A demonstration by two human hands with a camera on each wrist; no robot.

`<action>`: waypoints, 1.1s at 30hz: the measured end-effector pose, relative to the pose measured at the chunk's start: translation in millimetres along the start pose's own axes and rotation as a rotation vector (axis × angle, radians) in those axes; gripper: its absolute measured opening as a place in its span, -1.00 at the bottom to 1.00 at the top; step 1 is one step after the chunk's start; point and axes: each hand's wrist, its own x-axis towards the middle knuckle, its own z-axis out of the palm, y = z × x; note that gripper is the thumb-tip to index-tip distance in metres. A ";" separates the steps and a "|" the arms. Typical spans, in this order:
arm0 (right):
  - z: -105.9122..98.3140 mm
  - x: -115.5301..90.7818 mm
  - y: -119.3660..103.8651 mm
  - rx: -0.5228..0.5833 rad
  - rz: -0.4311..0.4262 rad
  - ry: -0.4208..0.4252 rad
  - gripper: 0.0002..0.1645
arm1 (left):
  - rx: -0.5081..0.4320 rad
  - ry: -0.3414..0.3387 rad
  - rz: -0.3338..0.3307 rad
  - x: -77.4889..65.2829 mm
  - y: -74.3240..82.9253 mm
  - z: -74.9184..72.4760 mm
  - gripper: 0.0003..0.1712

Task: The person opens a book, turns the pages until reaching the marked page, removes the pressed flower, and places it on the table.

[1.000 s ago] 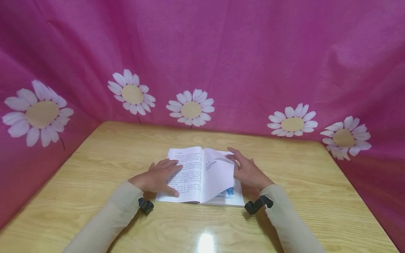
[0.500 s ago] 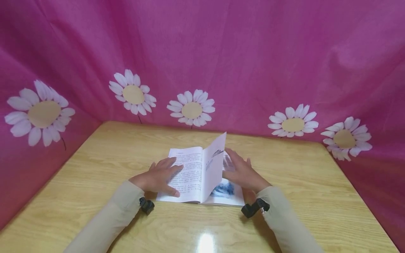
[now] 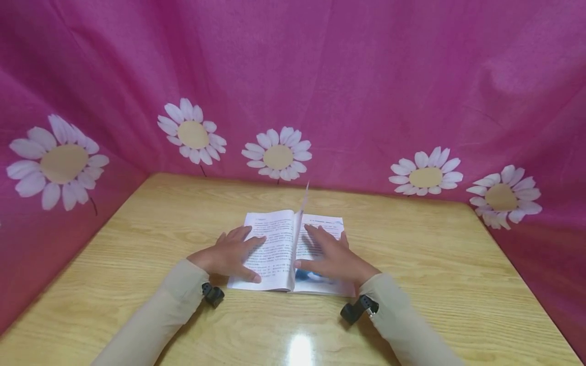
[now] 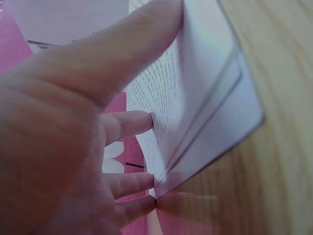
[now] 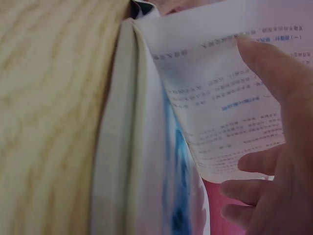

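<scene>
An open book (image 3: 274,223) lies on the wooden table, printed text on its left side. One leaf (image 3: 304,203) stands almost upright at the spine, edge-on in the head view. My left hand (image 3: 229,256) rests spread on the left page, thumb and fingertips on the paper. Straight fingers of my right hand (image 3: 336,256) are against the back of the raised leaf, above the right page. In the right wrist view the leaf (image 5: 215,83) shows printed text with blue headings, and the thumb touches it. Below lies a page with a blue picture (image 5: 178,171).
The wooden table (image 3: 412,244) reaches back to a pink curtain (image 3: 348,91) printed with white daisies. Black wrist cameras sit at the left cuff (image 3: 212,295) and the right cuff (image 3: 359,309). A light reflection shows near the table's front.
The right hand has moved left, swinging the leaf up from the right side to nearly upright. More of the right page now shows. The left hand has stayed in place.
</scene>
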 end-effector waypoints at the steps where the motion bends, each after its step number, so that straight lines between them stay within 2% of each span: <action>1: 1.2 -0.6 -0.9 0.009 -0.004 -0.002 0.20 | 0.000 -0.002 0.008 -0.2 -0.4 -0.3 0.15; 6: 6.8 -2.3 -5.2 0.051 -0.009 -0.031 0.19 | 0.008 0.000 0.034 -1.6 -3.3 -1.3 0.15; 11: 11.3 -0.1 -8.6 0.068 -0.010 -0.066 0.16 | 0.024 -0.002 0.022 -2.1 -6.0 -1.3 0.16; 18: 13.3 3.2 -9.3 0.030 -0.024 -0.078 0.17 | 0.026 -0.011 0.061 -0.6 -9.0 -3.3 0.16; 22: 12.8 4.8 -9.6 0.037 -0.025 -0.088 0.20 | -0.025 -0.016 0.104 1.4 -14.3 -6.2 0.14; 26: 14.1 5.9 -12.0 0.035 -0.042 -0.091 0.20 | -0.131 0.007 0.158 1.7 -23.7 -9.6 0.09; 33: 16.2 7.5 -16.1 -0.008 -0.050 -0.086 0.21 | -0.295 0.016 0.133 -0.2 -30.4 -18.3 -0.05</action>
